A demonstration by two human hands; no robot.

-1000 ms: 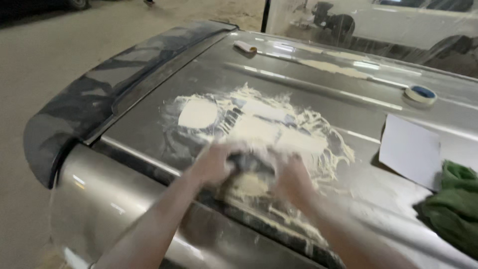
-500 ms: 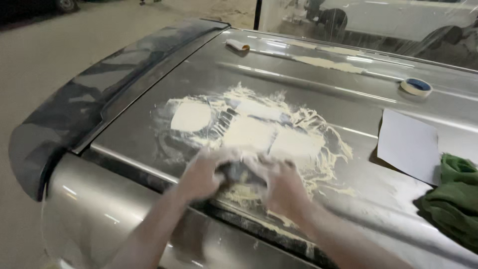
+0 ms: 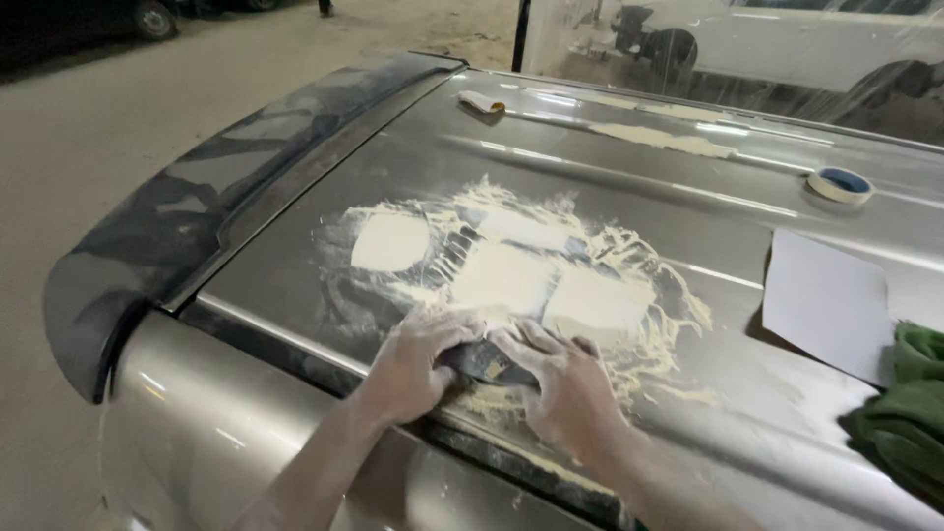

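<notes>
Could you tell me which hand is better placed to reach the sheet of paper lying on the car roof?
The right hand, probably. Both hands press the sanding block, but the paper sheet lies on the right side of the roof, so the left hand would have to cross over.

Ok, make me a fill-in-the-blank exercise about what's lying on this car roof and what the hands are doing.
1. Both hands, left hand and right hand, press one dark sanding block onto the grey metal car ____.
2. The round roll of masking tape has a ____ centre.
3. The crumpled cloth at the right edge is ____.
4. The flat sheet of paper beside the cloth is ____.

Missing words: roof; blue; green; white
</notes>
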